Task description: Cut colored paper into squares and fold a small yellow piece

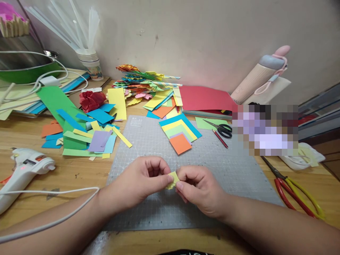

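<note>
Between my two hands is a small piece of yellow paper [173, 178], its lower edge looking scalloped. The thumb and fingers of my left hand [148, 177] pinch its left side. My right hand [199, 187] pinches the right side, its other fingers curled in. Both hands hover over the grey cutting mat [138, 212]. Just beyond them lies a fanned stack of paper squares, with an orange square [180, 143] on top and a blue square [195, 131] at the bottom.
Small black scissors [224, 130] and a red pencil [220, 139] lie at the mat's upper right. Large red-and-yellow-handled scissors [294, 194] rest on the right. Left are paper scraps [99, 141] and a white glue gun [23, 173]; its white cord [66, 216] crosses my left forearm.
</note>
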Motion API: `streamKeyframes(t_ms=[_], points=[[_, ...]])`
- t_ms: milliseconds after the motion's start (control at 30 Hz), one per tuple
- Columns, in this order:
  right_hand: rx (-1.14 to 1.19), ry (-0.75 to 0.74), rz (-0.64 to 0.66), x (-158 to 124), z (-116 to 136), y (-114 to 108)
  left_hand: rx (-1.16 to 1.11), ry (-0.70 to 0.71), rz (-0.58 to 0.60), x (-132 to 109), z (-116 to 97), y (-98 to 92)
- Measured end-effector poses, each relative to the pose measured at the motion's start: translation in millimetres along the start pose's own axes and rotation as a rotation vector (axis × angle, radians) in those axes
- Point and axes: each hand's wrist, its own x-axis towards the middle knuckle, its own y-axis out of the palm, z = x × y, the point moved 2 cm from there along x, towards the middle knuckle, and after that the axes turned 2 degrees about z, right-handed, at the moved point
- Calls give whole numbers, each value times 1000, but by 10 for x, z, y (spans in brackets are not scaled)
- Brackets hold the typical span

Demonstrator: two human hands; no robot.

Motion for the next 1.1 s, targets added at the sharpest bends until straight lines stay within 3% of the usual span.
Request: streamKeyframes(t_ms=[267, 467, 567, 667, 767, 867, 967, 1100], points=[[-178, 82, 45, -31, -43, 45, 254, 34, 35, -36, -16, 63], [56, 35, 6, -11, -94, -35, -52, -19, -35, -23, -48, -58], [12, -81, -105, -27, -85, -78, -316, -65, -14, 7, -7, -73], [-172, -301, -107, -38, -28, -81, -521, -145, 62, 12, 20, -46], [-269, -438, -79, -36, 32, -77, -572, -210, 154, -9, 16, -8], [-277, -471, -83, -33, 74, -76, -521, -262, 209, -28, 13, 19], [-169, -364, -76, -29, 61, -65, -311, -178, 120, -15, 1, 6], [83, -13, -88, -19, -24, -47, -72, 42, -123, -2, -56, -40]])
